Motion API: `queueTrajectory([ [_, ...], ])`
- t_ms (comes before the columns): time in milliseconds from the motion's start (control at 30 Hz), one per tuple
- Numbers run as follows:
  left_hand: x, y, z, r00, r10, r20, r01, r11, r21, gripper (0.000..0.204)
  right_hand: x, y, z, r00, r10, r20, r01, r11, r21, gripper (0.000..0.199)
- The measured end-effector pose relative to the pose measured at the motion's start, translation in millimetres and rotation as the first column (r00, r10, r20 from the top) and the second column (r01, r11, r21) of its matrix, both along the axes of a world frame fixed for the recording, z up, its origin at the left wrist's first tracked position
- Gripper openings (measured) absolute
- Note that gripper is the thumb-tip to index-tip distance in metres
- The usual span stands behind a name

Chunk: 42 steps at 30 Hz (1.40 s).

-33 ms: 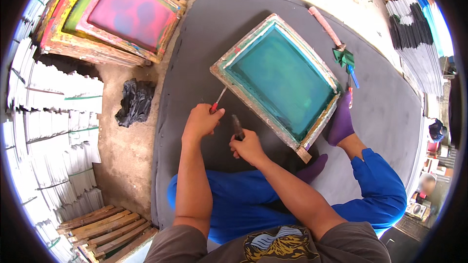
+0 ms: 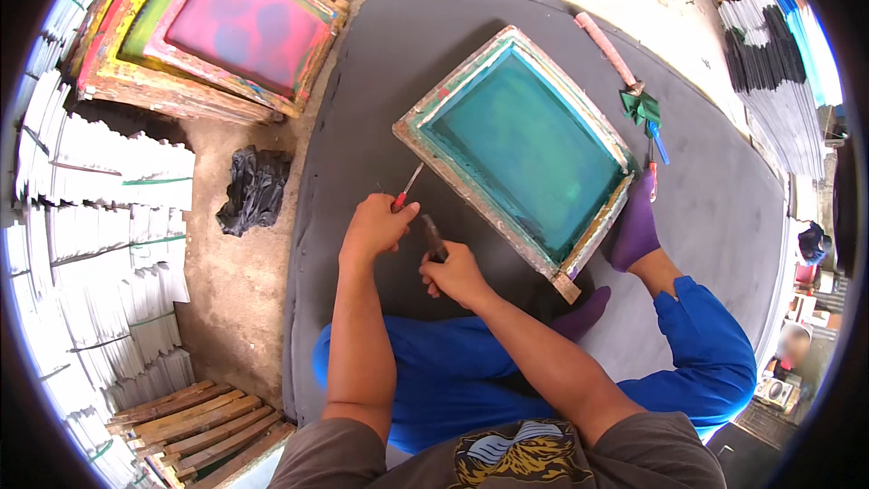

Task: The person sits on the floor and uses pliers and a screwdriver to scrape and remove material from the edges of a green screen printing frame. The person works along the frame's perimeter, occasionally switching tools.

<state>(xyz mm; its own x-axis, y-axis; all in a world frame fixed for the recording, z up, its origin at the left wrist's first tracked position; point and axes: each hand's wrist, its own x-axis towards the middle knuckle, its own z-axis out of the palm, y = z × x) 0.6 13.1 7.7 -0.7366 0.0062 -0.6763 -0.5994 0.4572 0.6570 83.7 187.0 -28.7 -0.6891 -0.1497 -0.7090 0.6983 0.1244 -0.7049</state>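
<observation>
A wooden silk-screen frame [image 2: 534,154] with teal mesh lies tilted on the dark mat, its edges stained with paint. My left hand [image 2: 374,222] is closed round a red-handled screwdriver [image 2: 408,190], whose metal shaft points up at the frame's left corner. Whether the tip touches the wood I cannot tell. To its right, my right hand [image 2: 457,272] grips a dark brown, rod-like tool [image 2: 434,237]; its far end sticks out toward the screwdriver handle, and the rest is hidden in the fist. My foot in a purple sock [image 2: 635,222] is against or close to the frame's right corner.
Beyond the frame lie a pink-handled tool [image 2: 608,50], a green scrap [image 2: 641,107] and a blue-handled tool [image 2: 658,142]. Stacked painted screens [image 2: 244,23] stand at the far left, near a black plastic bag [image 2: 254,190], sheet bundles [image 2: 109,244] and wooden slats [image 2: 199,430].
My right hand has shifted slightly left with the dark tool, bringing it closer to the screwdriver handle. My left hand holds almost the same place.
</observation>
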Motion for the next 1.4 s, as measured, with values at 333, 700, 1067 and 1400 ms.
queueTrajectory([
  [333,2.5,-42.3,-22.4,0.999,0.017,-0.051,-0.030,0.964,-0.264,0.030,-12.7,-35.6,-10.2,0.925,0.279,0.260,-0.191,0.929,-0.317,0.047],
  [700,3.5,-27.4,-1.8,0.986,0.083,-0.142,-0.124,0.941,-0.314,0.015,-1.2,57.8,-5.0,0.954,0.170,0.249,-0.107,0.963,-0.246,0.064],
  [1067,0.2,-17.4,1.4,0.988,0.067,-0.141,-0.102,0.960,-0.260,0.014,-17.4,103.9,16.1,0.944,0.070,0.322,0.000,0.977,-0.211,0.048],
  [1400,0.3,-18.0,-2.9,0.989,0.068,-0.128,-0.095,0.971,-0.219,0.018,-20.6,114.7,1.4,0.888,0.004,0.460,0.148,0.945,-0.292,0.043],
])
